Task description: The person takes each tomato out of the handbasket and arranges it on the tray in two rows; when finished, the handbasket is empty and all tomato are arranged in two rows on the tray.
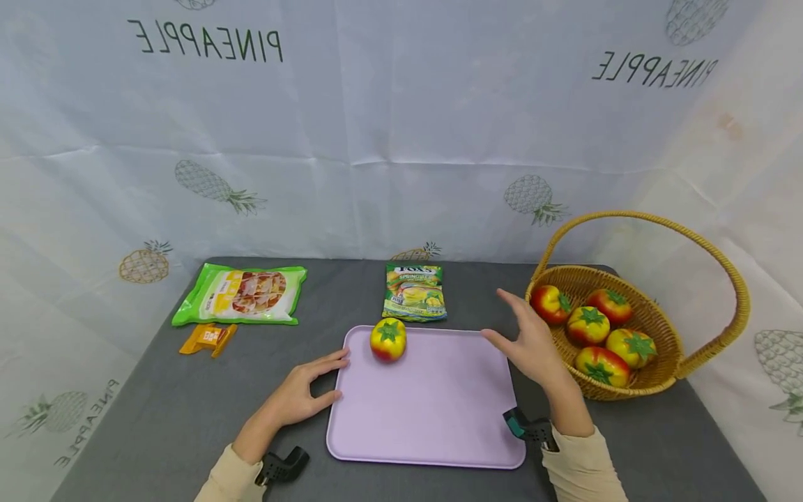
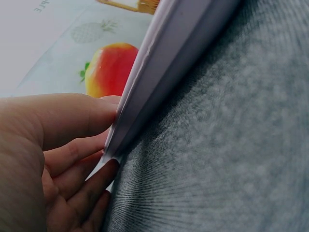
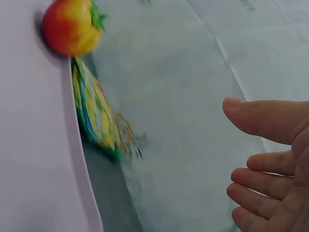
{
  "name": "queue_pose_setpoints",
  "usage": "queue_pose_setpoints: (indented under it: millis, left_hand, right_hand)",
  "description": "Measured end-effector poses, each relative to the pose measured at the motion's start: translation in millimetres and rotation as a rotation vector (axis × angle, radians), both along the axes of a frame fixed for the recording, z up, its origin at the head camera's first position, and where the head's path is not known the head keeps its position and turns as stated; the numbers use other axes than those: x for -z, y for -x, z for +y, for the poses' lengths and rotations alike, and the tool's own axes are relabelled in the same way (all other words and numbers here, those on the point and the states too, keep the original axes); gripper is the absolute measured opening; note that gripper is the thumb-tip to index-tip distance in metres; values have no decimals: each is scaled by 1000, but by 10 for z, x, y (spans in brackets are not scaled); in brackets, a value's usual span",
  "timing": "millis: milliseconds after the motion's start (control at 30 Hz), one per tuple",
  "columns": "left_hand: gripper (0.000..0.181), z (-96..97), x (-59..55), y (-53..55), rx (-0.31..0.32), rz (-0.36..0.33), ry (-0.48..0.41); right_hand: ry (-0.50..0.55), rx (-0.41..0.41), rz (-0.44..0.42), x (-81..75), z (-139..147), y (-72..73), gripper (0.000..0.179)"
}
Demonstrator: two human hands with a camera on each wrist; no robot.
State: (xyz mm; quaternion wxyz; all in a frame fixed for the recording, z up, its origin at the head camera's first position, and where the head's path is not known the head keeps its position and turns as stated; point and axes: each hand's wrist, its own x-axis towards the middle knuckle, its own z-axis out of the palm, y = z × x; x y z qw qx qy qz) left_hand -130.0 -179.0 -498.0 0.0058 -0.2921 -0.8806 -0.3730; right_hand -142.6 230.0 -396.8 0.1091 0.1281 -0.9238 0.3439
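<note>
A lilac tray [image 1: 426, 411] lies on the table with one red-and-yellow fruit [image 1: 388, 339], capped by green leaves, near its far left corner. My left hand [image 1: 304, 392] touches the tray's left edge, thumb and fingertips against the rim [image 2: 145, 82]. Its fingers are relaxed, not wrapped round anything. My right hand [image 1: 533, 341] is held above the tray's far right corner, beside the basket, thumb and fingers spread apart. Nothing is in it, as the right wrist view also shows. A wicker basket [image 1: 668, 348] with a tall arched handle holds several similar fruits [image 1: 588, 325].
Behind the tray lies a green-and-yellow Fox's candy bag [image 1: 415, 293]. At the far left are a larger green-edged food packet [image 1: 251, 294] and small orange wrapped pieces [image 1: 209, 339]. A pineapple-print cloth [image 1: 376, 139] hangs behind the dark grey table [image 1: 188, 411].
</note>
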Motion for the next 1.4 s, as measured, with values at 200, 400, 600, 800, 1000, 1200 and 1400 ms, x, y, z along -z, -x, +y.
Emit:
queue_pose_setpoints:
  millis: [200,400,600,800,1000,1200,1400]
  left_hand:
    - [48,5,-7,11,8,11,-2]
    - [48,4,3,1,9,19,-8]
    - [48,4,0,-4,8,5,-6]
    - [47,2,8,2,12,9,3]
    - [48,6,0,0,7,2,0]
    - [48,13,-22,-5,7,5,-5]
    - [48,14,-30,-2,12,-3,-7]
  right_hand:
    - [-48,83,-49,-113,475,-143,72]
    - [-73,82,-188,-175,884,-260,71]
    - [-148,74,-317,-217,1121,-364,71]
    - [-231,86,-361,-186,1307,-414,66]
    - [-276,79,-362,-140,1407,-431,60]
    - [-317,78,-398,-110,1460,-401,58]
    - [-318,78,-404,-77,1494,-373,56]
